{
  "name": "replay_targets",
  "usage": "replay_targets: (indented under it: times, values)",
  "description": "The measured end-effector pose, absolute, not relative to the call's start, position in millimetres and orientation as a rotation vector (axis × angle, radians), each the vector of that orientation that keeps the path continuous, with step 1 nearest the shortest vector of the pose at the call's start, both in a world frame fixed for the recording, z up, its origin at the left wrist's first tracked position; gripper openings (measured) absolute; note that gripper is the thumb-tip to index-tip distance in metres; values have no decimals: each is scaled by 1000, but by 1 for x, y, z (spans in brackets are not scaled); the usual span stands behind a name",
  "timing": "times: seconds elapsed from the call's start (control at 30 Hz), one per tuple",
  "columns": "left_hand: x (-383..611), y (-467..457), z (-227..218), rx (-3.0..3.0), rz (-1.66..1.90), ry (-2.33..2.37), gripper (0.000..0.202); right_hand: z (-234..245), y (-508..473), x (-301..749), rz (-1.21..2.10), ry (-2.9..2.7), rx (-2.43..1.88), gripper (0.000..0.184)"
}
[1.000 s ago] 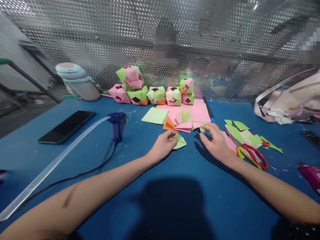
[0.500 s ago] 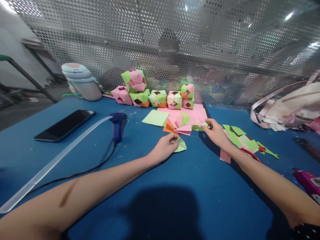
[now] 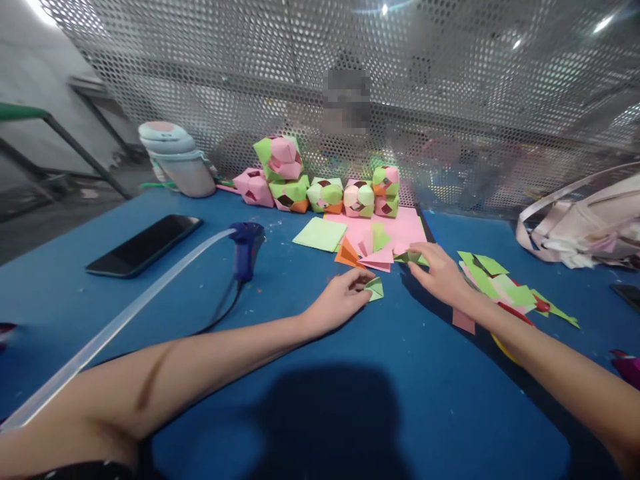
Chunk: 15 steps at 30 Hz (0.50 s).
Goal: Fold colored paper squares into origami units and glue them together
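Note:
My left hand (image 3: 345, 300) rests low over the blue table, its fingers and thumb closed at the edge of a small folded light-green paper (image 3: 377, 288). To its right, my right hand (image 3: 436, 270) hovers with thumb and fingers apart, the fingertips at a green folded paper piece (image 3: 407, 257); whether they touch it I cannot tell. Between and beyond the hands lie folded pink pieces (image 3: 379, 257) and an orange folded piece (image 3: 349, 253), partly on a pink sheet (image 3: 407, 227). A square light-green paper stack (image 3: 321, 234) sits left of them.
Several folded paper balls (image 3: 287, 193) line the perforated metal screen (image 3: 280, 73). On the left are a blue glue gun (image 3: 246, 250) with a long clear stick (image 3: 125, 317), a phone (image 3: 145, 245) and a lidded cup (image 3: 183, 163). Green paper scraps (image 3: 493, 280) and a bag (image 3: 590, 217) are right.
My right hand's thumb and fingers have parted from their pinch at the folded paper. My left hand still has the light-green piece, its grip slightly shifted. The view has turned a little left.

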State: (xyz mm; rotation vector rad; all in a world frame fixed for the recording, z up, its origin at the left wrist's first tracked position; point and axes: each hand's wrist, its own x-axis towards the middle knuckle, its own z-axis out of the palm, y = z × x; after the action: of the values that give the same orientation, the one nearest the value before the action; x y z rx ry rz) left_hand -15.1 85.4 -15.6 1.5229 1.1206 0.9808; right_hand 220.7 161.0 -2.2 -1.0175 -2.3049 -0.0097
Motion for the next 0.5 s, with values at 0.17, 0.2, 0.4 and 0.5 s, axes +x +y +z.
replay_targets:
  times: [0.17, 0.2, 0.4, 0.5]
  values:
    - [-14, 87, -17, 1498, 1012, 1106, 28, -14, 171, 192, 40, -2401, -893, 32]
    - [-14, 87, -17, 1495, 1018, 1097, 27, -15, 174, 187, 74, -2370, -892, 27]
    - [-25, 89, -16, 1544, 1018, 1190, 27, 0, 174, 176, 204, -2143, -966, 19]
    - [-33, 91, -13, 1709, 1090, 1336, 33, 11, 163, 180, 433, -2007, -1047, 22]
